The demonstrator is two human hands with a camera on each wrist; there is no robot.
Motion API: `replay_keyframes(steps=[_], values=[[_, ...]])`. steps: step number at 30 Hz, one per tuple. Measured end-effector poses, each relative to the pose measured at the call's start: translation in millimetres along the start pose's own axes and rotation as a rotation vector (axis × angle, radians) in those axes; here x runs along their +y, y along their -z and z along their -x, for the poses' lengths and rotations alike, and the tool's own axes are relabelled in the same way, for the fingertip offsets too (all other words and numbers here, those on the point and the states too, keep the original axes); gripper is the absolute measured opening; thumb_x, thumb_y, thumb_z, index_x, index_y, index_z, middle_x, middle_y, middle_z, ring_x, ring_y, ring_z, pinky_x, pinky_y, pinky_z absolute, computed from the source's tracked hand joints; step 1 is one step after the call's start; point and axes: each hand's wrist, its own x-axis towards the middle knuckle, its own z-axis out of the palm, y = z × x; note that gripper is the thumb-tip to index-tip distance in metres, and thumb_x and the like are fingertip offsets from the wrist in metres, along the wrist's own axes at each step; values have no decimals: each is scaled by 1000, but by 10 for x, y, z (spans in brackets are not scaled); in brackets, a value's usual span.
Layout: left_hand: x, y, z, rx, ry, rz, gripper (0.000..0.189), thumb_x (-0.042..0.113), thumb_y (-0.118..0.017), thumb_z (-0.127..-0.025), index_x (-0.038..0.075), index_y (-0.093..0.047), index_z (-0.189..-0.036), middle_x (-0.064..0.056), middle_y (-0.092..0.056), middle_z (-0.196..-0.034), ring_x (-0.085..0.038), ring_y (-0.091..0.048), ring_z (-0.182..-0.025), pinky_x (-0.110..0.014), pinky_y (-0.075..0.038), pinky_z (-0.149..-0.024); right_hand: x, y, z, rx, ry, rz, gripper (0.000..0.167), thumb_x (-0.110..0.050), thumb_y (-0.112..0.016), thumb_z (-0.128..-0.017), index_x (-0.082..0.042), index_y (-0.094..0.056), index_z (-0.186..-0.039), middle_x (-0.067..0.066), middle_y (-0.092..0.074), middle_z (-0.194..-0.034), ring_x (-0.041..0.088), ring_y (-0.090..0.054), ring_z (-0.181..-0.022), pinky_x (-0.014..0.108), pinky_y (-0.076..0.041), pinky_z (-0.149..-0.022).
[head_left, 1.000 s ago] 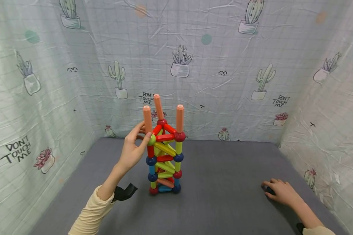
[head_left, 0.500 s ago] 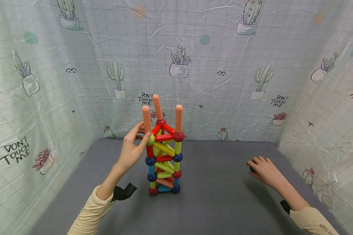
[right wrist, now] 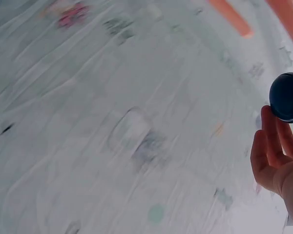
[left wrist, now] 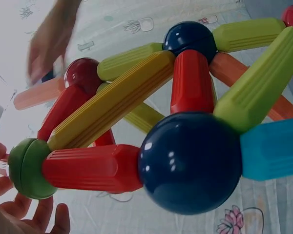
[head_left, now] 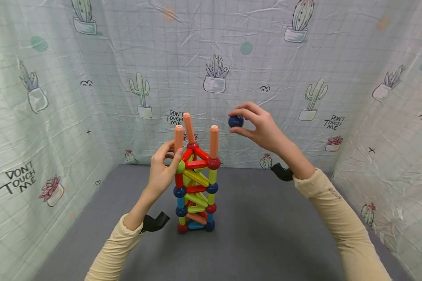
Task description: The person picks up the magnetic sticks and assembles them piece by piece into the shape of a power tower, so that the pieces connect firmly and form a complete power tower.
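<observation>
A tower of coloured magnetic sticks and balls [head_left: 196,189] stands upright in the head view, with three orange sticks rising from its top corners. My left hand [head_left: 163,168] pinches the front-left orange stick [head_left: 178,137] low down, just above the green ball [head_left: 181,167]. In the left wrist view that green ball [left wrist: 31,168] sits beside my left fingers. My right hand [head_left: 261,123] holds a dark blue ball [head_left: 236,121] between thumb and fingers, in the air right of the tower's top. The right wrist view shows the same blue ball [right wrist: 287,97] at its right edge.
The tower rests on a dark grey tabletop [head_left: 260,218]. A pale curtain printed with cacti [head_left: 260,70] surrounds the table at the back and both sides. A black strap [head_left: 155,222] hangs at my left wrist.
My right hand has risen from the table's right side and moved left with the blue ball to near the tower's top. My left hand has shifted slightly up onto the orange stick, which now stands straighter.
</observation>
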Motion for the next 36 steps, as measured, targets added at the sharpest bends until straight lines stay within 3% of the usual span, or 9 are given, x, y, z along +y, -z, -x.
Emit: replay_keyframes(steps=[2, 6, 11, 17, 31, 33, 36], values=[[2, -9, 2, 5, 3, 8, 27, -2, -53, -85, -7, -55, -112, -24, -59, -96, -27, -54, -89, -25, -43, -71, -62, -48, -296, -12, -17, -83, 38, -12, -71, -74, -7, -61, -110, 11, -57, -105, 20, -56, -94, 33, -48, -80], [-16, -15, 16, 7, -7, 11, 27, 1, -54, -86, -4, -56, -112, -20, -60, -96, -22, -55, -89, -25, -44, -71, -139, -161, -745, -133, -89, -149, 38, -20, -64, -80, -12, -57, -117, 6, -59, -112, 17, -56, -99, 31, -45, -85], [-39, -20, 20, 9, -37, 20, 26, 6, -54, -87, 0, -57, -112, -16, -61, -96, -18, -55, -88, -26, -45, -70, -136, -335, -1009, -263, -119, -146, 39, -22, -61, -82, -10, -54, -119, 5, -59, -117, 16, -57, -101, 32, -43, -86], [-20, -22, -1, 9, -32, 11, 26, 7, -54, -87, 1, -57, -112, -15, -62, -95, -19, -56, -87, -28, -45, -69, -88, -469, -1032, -313, -124, -176, 37, -20, -60, -84, -9, -55, -118, 6, -58, -118, 17, -58, -100, 31, -44, -85], [25, -56, -71, 14, 21, -46, 25, 14, -55, -87, 1, -59, -109, -17, -64, -92, -23, -56, -78, -35, -43, -66, -136, -375, -852, -341, -100, -432, 30, -12, -53, -88, -7, -57, -118, 7, -60, -116, 14, -60, -91, 27, -48, -77], [22, -60, -69, 12, 26, -49, 25, 14, -55, -87, 2, -59, -109, -17, -63, -93, -23, -56, -77, -35, -44, -67, -139, -357, -823, -347, -111, -444, 31, -13, -52, -89, -9, -56, -119, 5, -59, -117, 13, -59, -94, 29, -49, -73], [24, -63, -61, 12, 32, -58, 26, 16, -56, -87, 2, -59, -109, -16, -63, -93, -23, -55, -75, -34, -44, -66, -136, -327, -750, -343, -132, -469, 35, -16, -49, -91, -13, -51, -126, 4, -54, -125, 14, -56, -104, 32, -47, -81]])
